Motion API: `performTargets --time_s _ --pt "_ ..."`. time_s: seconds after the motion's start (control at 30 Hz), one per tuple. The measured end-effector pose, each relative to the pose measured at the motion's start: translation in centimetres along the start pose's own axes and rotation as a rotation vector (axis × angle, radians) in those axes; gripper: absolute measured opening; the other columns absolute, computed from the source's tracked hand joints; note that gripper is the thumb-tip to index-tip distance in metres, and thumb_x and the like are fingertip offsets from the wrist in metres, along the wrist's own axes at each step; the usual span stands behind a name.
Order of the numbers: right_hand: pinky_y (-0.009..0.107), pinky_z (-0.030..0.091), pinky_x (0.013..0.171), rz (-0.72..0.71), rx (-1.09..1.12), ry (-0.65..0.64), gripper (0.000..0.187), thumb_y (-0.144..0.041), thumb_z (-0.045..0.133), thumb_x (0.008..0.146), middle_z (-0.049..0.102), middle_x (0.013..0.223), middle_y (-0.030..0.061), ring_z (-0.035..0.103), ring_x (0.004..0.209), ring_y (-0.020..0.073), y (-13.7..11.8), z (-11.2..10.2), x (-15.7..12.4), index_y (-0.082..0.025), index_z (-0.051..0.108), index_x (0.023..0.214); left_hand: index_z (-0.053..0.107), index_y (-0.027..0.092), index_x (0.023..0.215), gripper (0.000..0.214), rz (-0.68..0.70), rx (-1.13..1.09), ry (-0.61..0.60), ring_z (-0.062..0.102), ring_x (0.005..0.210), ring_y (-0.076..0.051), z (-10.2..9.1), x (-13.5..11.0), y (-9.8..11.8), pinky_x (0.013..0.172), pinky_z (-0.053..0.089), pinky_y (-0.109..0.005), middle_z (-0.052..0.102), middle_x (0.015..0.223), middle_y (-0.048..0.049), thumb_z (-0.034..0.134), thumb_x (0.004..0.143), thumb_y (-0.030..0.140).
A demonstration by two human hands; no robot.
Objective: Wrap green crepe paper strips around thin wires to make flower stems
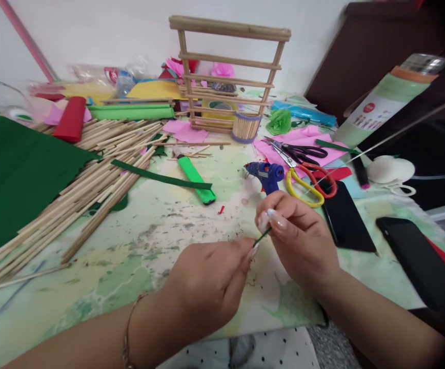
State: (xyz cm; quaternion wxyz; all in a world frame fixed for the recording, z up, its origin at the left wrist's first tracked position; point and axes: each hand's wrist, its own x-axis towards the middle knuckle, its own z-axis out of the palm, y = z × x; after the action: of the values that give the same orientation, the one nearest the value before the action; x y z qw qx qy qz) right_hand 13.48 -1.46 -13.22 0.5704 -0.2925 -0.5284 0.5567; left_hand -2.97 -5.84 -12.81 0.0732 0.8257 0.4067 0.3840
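Observation:
Between my fingertips is a thin dark green stem (262, 237), pinched at both ends of its visible part. My left hand (210, 287) is closed on its lower end. Thumb and fingers of my right hand (299, 236) press together on the upper end. A long pale thin stick (380, 145) slants up to the right from beyond my right hand; whether it joins the green stem I cannot tell. Just past my right hand lies a blue glue gun (266, 174). A dark green paper strip (161, 175) rests across a bright green utility knife (195, 179).
Wooden sticks (103, 174) and a dark green sheet (26, 179) cover the left. A stick frame (230, 59) with a small round stick basket (246, 127) stands behind. Scissors (310, 182), two phones (347, 215) and a tilted bottle (387, 102) are on the right.

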Motion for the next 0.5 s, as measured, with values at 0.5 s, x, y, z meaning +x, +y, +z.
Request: performTargets --time_s 0.5 --pt "0.029 0.048 0.065 -0.019 -0.081 0.028 0.015 -0.017 0.073 0.075 0.061 0.069 -0.0019 0.055 0.065 0.0115 0.4 0.1 0.0 -0.023 0.065 0.064 0.059 0.007 0.106 0.019 0.209 0.342 0.056 0.067 0.060 -0.014 0.8 -0.8 -0.4 0.048 0.049 -0.026 0.073 0.077 -0.0033 0.047 0.093 0.011"
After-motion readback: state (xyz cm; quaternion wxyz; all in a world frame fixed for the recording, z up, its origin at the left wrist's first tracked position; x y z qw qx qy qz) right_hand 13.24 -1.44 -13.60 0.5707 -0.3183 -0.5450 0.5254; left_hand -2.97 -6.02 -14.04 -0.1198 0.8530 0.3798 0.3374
